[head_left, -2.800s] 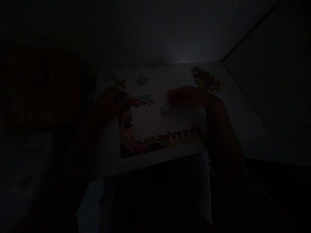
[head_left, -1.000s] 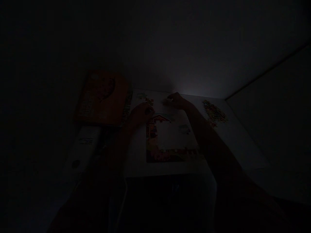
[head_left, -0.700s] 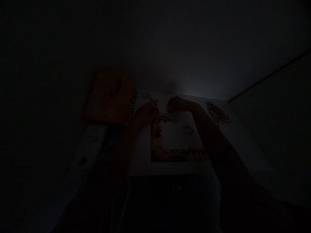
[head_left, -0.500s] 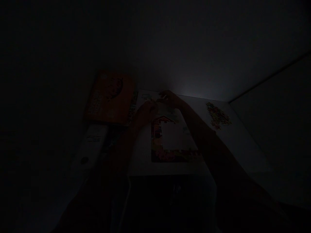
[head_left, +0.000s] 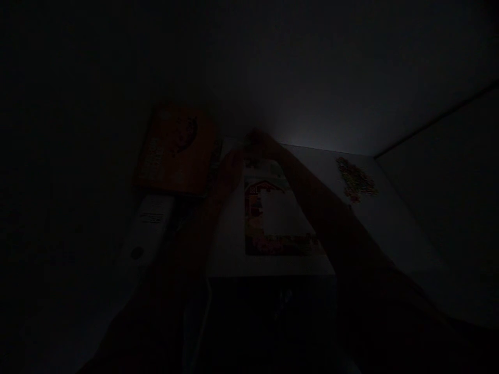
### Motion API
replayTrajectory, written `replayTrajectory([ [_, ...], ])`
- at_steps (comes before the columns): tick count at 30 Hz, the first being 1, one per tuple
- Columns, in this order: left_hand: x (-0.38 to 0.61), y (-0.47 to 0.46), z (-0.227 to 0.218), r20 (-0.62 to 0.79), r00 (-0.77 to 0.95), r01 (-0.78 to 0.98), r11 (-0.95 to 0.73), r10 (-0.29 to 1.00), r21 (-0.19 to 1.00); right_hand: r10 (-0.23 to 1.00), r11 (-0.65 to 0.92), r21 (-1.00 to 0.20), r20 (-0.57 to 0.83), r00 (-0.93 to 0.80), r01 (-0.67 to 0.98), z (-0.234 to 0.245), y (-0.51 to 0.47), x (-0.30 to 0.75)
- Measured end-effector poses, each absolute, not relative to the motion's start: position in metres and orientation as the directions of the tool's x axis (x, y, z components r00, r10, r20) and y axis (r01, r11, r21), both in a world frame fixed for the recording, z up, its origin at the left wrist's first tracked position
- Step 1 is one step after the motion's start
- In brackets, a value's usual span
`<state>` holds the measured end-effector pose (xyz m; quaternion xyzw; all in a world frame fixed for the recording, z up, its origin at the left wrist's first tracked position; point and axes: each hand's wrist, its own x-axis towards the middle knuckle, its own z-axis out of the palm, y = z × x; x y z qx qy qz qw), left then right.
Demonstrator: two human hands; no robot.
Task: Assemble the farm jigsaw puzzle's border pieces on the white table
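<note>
The scene is very dark. A partly assembled jigsaw puzzle (head_left: 255,244) with a red barn lies on the white tabletop (head_left: 228,262), and its middle shows bare white. My left hand (head_left: 233,162) is at the puzzle's upper left, its fingers lost in shadow. Just beyond the puzzle's top edge, my right hand (head_left: 264,144) is close to the left one. Its fingers point left and are dark and blurred, so whether either hand holds a puzzle piece cannot be made out. A few joined pieces (head_left: 253,164) show below the hands.
On the right lies a heap of loose puzzle pieces (head_left: 356,179). An orange puzzle box (head_left: 175,156) stands at the left, with a white object bearing small print (head_left: 150,223) in front of it. A pale wall (head_left: 331,104) rises behind the table.
Both hands have moved slightly up and away, the right one also a little left. The right hand's fingers, spread before, are now hard to see. The view has shifted slightly.
</note>
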<state>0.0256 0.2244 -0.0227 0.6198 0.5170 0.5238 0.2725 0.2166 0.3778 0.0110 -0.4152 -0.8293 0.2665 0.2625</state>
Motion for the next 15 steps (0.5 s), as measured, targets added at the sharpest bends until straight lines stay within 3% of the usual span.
replayTrajectory([
  [4, 0.024, 0.219, -0.015, 0.336, -0.042, 0.359, -0.299, 0.941, 0.884, 0.878, 0.414, -0.782, 0.210, -0.429, 0.465, 0.042, 0.351, 0.282],
  [8, 0.025, 0.217, -0.009, 0.318, -0.032, 0.379, -0.283, 0.947, 0.881, 0.918, 0.316, -0.831, 0.147, -0.368, 0.458, 0.061, 0.288, 0.363],
  [15, 0.025, 0.222, -0.007, 0.245, -0.054, 0.310, -0.217, 0.968, 0.926, 0.962, 0.189, -0.821, 0.044, -0.270, 0.538, 0.033, 0.211, 0.414],
])
